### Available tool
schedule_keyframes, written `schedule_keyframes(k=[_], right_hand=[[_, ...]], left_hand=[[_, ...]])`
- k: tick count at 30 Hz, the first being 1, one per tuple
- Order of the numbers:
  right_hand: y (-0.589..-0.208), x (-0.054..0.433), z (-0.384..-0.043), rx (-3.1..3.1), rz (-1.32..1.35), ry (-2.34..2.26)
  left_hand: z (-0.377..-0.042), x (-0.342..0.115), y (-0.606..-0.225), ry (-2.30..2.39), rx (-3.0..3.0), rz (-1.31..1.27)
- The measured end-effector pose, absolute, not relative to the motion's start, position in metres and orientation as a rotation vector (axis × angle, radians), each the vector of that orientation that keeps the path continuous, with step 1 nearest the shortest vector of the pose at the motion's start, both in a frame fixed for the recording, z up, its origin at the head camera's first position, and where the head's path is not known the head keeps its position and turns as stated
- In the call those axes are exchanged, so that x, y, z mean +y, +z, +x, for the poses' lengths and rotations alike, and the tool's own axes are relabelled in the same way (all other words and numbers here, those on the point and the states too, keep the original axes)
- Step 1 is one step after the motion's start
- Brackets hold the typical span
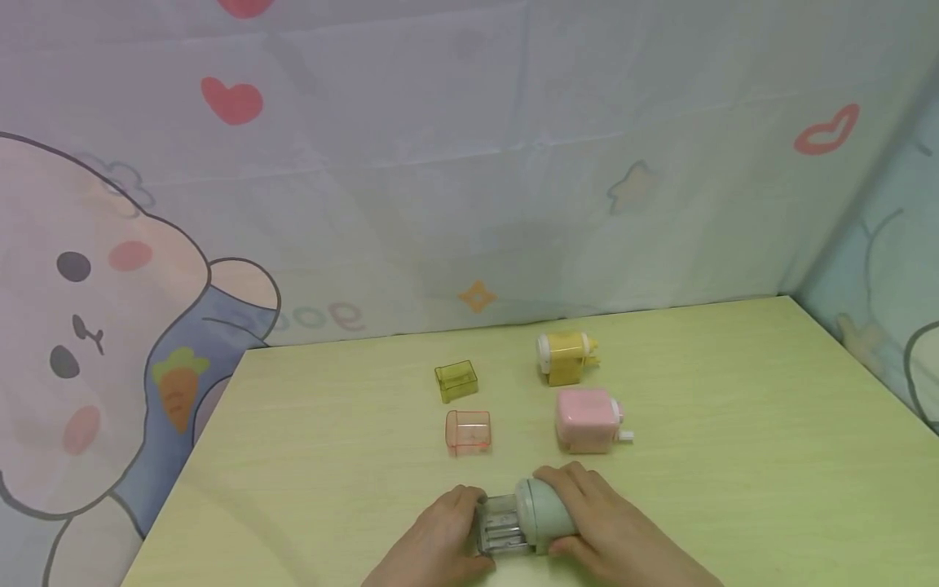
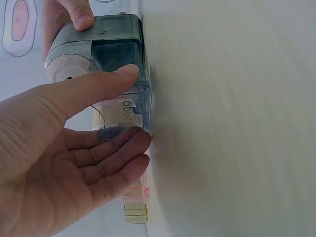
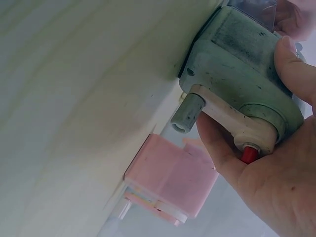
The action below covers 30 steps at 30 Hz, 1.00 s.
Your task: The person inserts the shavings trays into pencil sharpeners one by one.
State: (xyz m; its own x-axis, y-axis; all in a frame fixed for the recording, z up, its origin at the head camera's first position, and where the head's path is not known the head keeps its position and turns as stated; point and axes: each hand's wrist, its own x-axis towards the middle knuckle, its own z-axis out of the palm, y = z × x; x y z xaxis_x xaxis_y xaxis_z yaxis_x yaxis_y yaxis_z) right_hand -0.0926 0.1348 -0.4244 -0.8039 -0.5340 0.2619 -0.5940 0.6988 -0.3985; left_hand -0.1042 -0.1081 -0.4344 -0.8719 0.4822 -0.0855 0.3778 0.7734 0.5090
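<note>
A pale green crank pencil sharpener (image 1: 544,514) lies near the table's front edge, its clear shavings drawer (image 1: 504,522) jutting out on the left. With thumb and fingers my left hand (image 1: 443,534) holds the drawer by its outer end; the left wrist view shows the thumb on one side and fingertips on the other. My right hand (image 1: 605,522) grips the green body from the right. In the right wrist view, the crank handle (image 3: 217,111) with its red tip points toward the palm.
Beyond the hands stand a pink sharpener (image 1: 587,420) and a yellow sharpener (image 1: 565,357). To their left lie a clear red-edged drawer (image 1: 468,432) and a yellow-green drawer (image 1: 456,381). A printed cloth (image 1: 440,204) hangs behind the table (image 1: 734,424).
</note>
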Motion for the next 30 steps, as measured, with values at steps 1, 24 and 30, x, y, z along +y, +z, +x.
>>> schedule_keyframes(k=[1, 24, 30], right_hand=[[-0.4244, 0.1343, -0.0926, -2.777, 0.927, 0.722], [-0.4277, 0.1291, -0.0931, -2.702, 0.967, 0.709], [-0.4288, 0.1282, -0.0938, -2.698, 0.971, 0.700]], left_hand=[[-0.1042, -0.1081, -0.4345, 0.722, 2.760, 0.681], [-0.1075, -0.1014, -0.4378, 0.728, 2.769, 0.690], [-0.1083, -0.1007, -0.4363, 0.701, 2.766, 0.712]])
